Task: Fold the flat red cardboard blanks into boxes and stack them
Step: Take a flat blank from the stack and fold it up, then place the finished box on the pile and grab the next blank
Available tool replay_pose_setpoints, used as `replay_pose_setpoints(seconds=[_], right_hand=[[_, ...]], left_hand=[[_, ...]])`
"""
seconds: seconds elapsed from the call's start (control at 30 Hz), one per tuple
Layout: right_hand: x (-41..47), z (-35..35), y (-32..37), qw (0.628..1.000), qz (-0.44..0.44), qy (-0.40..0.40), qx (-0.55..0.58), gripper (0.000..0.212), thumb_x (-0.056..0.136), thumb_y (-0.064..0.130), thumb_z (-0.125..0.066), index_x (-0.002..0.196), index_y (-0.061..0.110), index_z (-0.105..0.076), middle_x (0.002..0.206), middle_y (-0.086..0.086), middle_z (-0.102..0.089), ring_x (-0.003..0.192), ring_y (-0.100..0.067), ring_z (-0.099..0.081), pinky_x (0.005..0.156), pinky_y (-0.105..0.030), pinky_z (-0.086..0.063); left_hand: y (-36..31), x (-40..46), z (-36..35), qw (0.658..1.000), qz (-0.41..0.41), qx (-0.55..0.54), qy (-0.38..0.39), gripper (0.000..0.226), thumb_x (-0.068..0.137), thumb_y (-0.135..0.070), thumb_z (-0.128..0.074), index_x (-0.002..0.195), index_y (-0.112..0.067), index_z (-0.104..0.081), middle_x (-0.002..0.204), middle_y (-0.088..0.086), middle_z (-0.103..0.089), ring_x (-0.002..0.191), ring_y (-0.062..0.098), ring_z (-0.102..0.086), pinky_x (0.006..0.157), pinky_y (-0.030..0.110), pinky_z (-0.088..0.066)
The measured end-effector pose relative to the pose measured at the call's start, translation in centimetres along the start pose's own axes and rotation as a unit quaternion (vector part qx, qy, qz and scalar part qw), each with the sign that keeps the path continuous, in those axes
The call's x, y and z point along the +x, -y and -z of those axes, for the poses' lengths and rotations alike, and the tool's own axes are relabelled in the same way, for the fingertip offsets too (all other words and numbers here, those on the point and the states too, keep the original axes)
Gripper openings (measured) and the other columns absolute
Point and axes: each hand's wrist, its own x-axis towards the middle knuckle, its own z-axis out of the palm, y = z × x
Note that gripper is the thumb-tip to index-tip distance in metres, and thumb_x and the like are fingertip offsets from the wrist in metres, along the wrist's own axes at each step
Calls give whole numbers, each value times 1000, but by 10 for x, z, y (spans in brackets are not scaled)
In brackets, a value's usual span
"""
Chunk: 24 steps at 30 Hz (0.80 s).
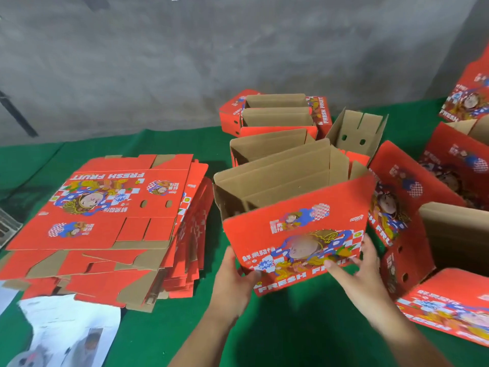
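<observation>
Left hand (234, 274) fingers behind the held box (293, 234); right-side boxes (449, 313) cropped by frame edge.

Left hand (232, 282) and right hand (362, 271) raised forward, fingers curled

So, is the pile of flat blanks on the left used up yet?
No, a thick pile of flat red blanks lies on the green table left of the box that both hands hold.

Two bare forearms reach in from the lower edge, with no sleeve showing on either. The left hand (234, 280) and the right hand (356, 271) are ungloved, and the visible fingernails are short and unpainted.
</observation>
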Motion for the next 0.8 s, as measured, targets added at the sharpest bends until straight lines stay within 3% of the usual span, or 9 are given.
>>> replay_pose_setpoints(seconds=[0.17,0.3,0.43,0.5,0.53,0.63,0.7,0.77,0.8], right_hand=[[22,8,26,995,57,-83,-23,70,79,27,-88,131,43,-44,130,-4,-48,120,-30,-55,105,-54,-47],[43,1,64,989,125,-76,37,66,87,7,-79,140,22,-43,141,-13,-43,125,-31,-59,107,-53,-50],[67,-2,125,964,222,-98,107,62,87,7,-73,126,48,-49,123,25,-60,106,3,-67,89,-19,-57],[85,0,156,962,224,-125,95,54,85,14,-70,123,46,-48,128,13,-54,108,9,-61,88,-7,-50],[95,1,171,961,227,-140,72,53,85,16,-69,128,38,-48,131,3,-50,112,8,-58,94,-8,-47],[132,2,207,961,231,-107,104,44,92,7,-61,132,23,-54,125,-6,-64,116,-28,-65,107,-47,-50],[151,-2,222,976,182,-78,95,45,96,7,-60,138,21,-50,126,-9,-68,109,-32,-68,105,-51,-51],[167,-7,225,994,75,-12,77,69,97,18,-65,155,22,-27,135,-10,-62,114,-28,-65,100,-47,-52],[173,-8,223,997,20,27,67,82,98,23,-67,160,24,-13,137,-7,-60,117,-28,-65,99,-46,-53]], left_hand=[[-23,22,2,993,-86,-74,-41,52,95,6,-66,127,-33,-56,121,-20,-70,113,0,-67,87,16,-54],[-62,50,4,985,-128,-100,-65,51,96,6,-63,138,-20,-49,117,-19,-72,104,3,-70,84,16,-54],[-115,82,9,973,-186,-116,-67,61,88,-11,-69,141,-12,-37,117,1,-70,92,7,-70,81,27,-57],[-141,98,9,967,-222,-99,-76,64,89,-8,-67,141,-12,-29,121,6,-64,93,4,-69,81,26,-57],[-154,104,10,964,-237,-89,-75,67,90,-4,-65,143,-12,-26,124,6,-61,97,3,-68,83,26,-57],[-187,136,18,962,-264,-8,-68,87,89,10,-60,160,-10,-15,153,13,-45,135,12,-53,114,38,-45],[-207,161,24,971,-213,98,-53,90,91,2,-65,164,-14,-15,161,15,-40,152,23,-34,127,43,-27],[-221,176,29,987,-126,103,-6,78,92,-9,-72,158,-23,-33,140,3,-63,135,13,-57,111,31,-48],[-222,181,29,992,-102,79,12,67,92,-10,-73,151,-23,-42,121,-6,-70,111,3,-70,87,17,-56]])
